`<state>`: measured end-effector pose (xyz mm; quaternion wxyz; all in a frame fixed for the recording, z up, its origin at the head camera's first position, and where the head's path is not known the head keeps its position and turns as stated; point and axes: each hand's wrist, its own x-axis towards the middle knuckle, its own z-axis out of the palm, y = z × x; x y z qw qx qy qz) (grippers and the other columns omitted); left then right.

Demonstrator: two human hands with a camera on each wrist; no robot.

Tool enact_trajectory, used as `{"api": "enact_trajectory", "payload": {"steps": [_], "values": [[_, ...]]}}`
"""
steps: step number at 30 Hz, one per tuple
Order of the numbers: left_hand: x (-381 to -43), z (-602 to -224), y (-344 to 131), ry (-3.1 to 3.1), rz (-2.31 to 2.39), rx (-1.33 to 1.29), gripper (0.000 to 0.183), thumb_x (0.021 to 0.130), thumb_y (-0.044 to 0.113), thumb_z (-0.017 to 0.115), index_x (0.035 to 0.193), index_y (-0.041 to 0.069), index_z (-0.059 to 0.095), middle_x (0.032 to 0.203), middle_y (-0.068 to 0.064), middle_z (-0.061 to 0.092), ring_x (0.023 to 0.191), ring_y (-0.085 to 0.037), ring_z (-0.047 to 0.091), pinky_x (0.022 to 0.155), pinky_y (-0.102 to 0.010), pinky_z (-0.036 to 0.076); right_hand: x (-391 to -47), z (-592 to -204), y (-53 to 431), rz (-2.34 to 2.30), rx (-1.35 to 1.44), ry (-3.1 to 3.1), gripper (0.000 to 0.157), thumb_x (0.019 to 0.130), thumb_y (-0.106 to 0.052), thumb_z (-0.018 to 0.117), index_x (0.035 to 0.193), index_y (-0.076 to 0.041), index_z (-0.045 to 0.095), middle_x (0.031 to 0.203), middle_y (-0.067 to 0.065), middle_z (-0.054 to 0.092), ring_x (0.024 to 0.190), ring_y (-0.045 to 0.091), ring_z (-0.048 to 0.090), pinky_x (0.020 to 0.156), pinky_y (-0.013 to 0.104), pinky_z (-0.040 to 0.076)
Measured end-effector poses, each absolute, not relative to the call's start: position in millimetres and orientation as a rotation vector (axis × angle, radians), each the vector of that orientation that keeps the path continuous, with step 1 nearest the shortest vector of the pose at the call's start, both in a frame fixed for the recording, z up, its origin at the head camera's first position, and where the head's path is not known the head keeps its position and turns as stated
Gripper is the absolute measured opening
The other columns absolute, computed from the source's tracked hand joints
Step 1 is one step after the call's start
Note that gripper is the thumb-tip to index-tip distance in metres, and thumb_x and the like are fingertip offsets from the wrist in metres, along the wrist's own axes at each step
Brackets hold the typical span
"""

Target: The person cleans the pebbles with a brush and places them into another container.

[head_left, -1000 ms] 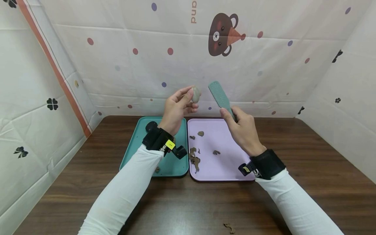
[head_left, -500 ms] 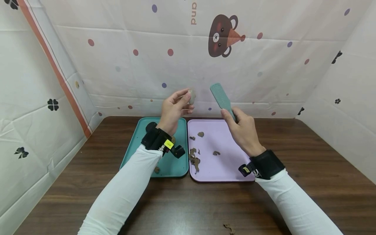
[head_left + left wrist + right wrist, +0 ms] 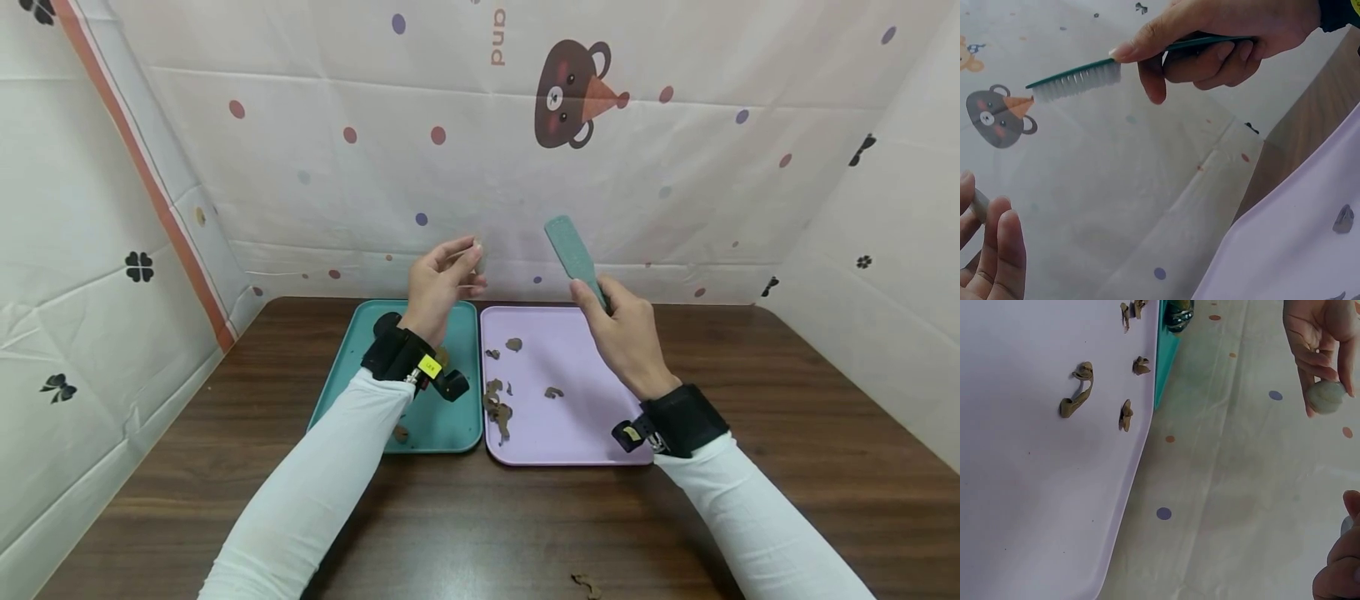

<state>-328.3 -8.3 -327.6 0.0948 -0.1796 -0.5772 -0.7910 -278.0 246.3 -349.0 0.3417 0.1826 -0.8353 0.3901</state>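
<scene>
Above the trays, my left hand [image 3: 442,287] pinches a pale grey-green egg [image 3: 1325,397] between thumb and fingertips. The right wrist view shows its rounded side; in the head view the fingers hide most of it. My right hand [image 3: 622,337] grips a green brush [image 3: 570,247] by its handle, head pointing up and to the left. White bristles [image 3: 1079,81] face downward in the left wrist view. Brush and egg are apart. Below lie a teal tray [image 3: 442,437] on the left and a lilac tray [image 3: 577,442] on the right.
Brown crumbly pieces [image 3: 500,412] lie on the lilac tray, mostly along its left side. The teal tray holds a dark round thing [image 3: 386,323] and a brownish lump [image 3: 401,433], partly behind my left arm. Another brown scrap [image 3: 587,585] lies on the wooden table's near side.
My left hand has moved left and slightly down with the egg, turning it so less shows. The right hand and brush have shifted slightly right and down in the head view.
</scene>
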Motion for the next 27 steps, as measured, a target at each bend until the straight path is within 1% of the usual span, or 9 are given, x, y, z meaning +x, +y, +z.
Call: {"api": "enact_trajectory", "payload": {"steps": [3, 5, 6, 12, 14, 18, 22, 25, 27], "values": [[-330, -330, -9, -1.719, -2.342, -0.518, 0.038, 0.108, 0.016, 0.066, 0.143, 0.003, 0.063, 0.118, -0.022, 0.065, 0.080, -0.013, 0.070, 0.075, -0.024, 0.063, -278, -350, 247, 1.021, 0.465, -2.182, 0.038, 0.112, -0.034, 0.058, 0.115, 0.003, 0.068, 0.076, 0.010, 0.049, 0.069, 0.025, 0.049, 0.055, 0.030, 0.036], [-332, -331, -10, -1.723, -2.342, -0.507, 0.037, 0.108, 0.016, 0.067, 0.143, 0.003, 0.064, 0.121, -0.026, 0.063, 0.081, -0.013, 0.070, 0.076, -0.024, 0.063, -278, -350, 248, 1.023, 0.460, -2.187, 0.039, 0.112, -0.034, 0.058, 0.117, 0.003, 0.068, 0.077, 0.010, 0.050, 0.070, 0.025, 0.050, 0.056, 0.030, 0.037], [-332, -331, -10, -1.724, -2.341, -0.502, 0.037, 0.108, 0.016, 0.067, 0.142, 0.003, 0.064, 0.122, -0.026, 0.063, 0.081, -0.013, 0.070, 0.076, -0.025, 0.063, -278, -350, 248, 1.022, 0.458, -2.189, 0.039, 0.112, -0.034, 0.058, 0.118, 0.003, 0.068, 0.077, 0.011, 0.050, 0.071, 0.026, 0.051, 0.056, 0.031, 0.037], [-337, -335, -12, -1.744, -2.332, -0.458, 0.036, 0.107, 0.017, 0.068, 0.140, 0.004, 0.066, 0.119, -0.018, 0.067, 0.083, -0.014, 0.070, 0.079, -0.028, 0.064, -279, -350, 249, 1.027, 0.447, -2.193, 0.040, 0.113, -0.035, 0.057, 0.116, 0.004, 0.068, 0.077, 0.010, 0.049, 0.070, 0.026, 0.050, 0.056, 0.031, 0.037], [-338, -337, -13, -1.753, -2.321, -0.446, 0.036, 0.107, 0.017, 0.068, 0.140, 0.004, 0.066, 0.124, -0.022, 0.066, 0.083, -0.015, 0.070, 0.079, -0.027, 0.063, -279, -350, 250, 1.028, 0.443, -2.194, 0.040, 0.113, -0.035, 0.057, 0.114, 0.003, 0.068, 0.076, 0.010, 0.048, 0.069, 0.026, 0.049, 0.055, 0.030, 0.036], [-341, -342, -15, -1.773, -2.293, -0.435, 0.037, 0.107, 0.017, 0.068, 0.141, 0.003, 0.065, 0.128, -0.026, 0.064, 0.082, -0.013, 0.070, 0.074, -0.023, 0.062, -281, -352, 251, 1.032, 0.431, -2.200, 0.040, 0.113, -0.035, 0.057, 0.114, 0.003, 0.068, 0.077, 0.010, 0.048, 0.071, 0.026, 0.049, 0.056, 0.030, 0.036], [-344, -347, -17, -1.794, -2.271, -0.417, 0.039, 0.108, 0.018, 0.068, 0.143, 0.002, 0.063, 0.122, -0.016, 0.068, 0.082, -0.012, 0.070, 0.073, -0.022, 0.062, -282, -352, 251, 1.031, 0.418, -2.204, 0.041, 0.113, -0.035, 0.057, 0.115, 0.004, 0.068, 0.080, 0.012, 0.052, 0.074, 0.026, 0.051, 0.058, 0.029, 0.037], [-346, -349, -19, -1.805, -2.270, -0.397, 0.040, 0.108, 0.019, 0.068, 0.144, 0.002, 0.062, 0.120, -0.010, 0.068, 0.084, -0.015, 0.070, 0.073, -0.022, 0.062, -283, -351, 252, 1.020, 0.406, -2.204, 0.039, 0.112, -0.033, 0.059, 0.113, 0.005, 0.067, 0.081, 0.014, 0.054, 0.074, 0.027, 0.052, 0.058, 0.027, 0.038], [-347, -350, -21, -1.810, -2.272, -0.384, 0.040, 0.108, 0.019, 0.068, 0.144, 0.003, 0.063, 0.121, -0.009, 0.068, 0.085, -0.017, 0.070, 0.073, -0.022, 0.062, -283, -351, 252, 1.007, 0.402, -2.205, 0.039, 0.112, -0.032, 0.059, 0.113, 0.006, 0.067, 0.083, 0.015, 0.057, 0.075, 0.027, 0.053, 0.058, 0.027, 0.038]]}}
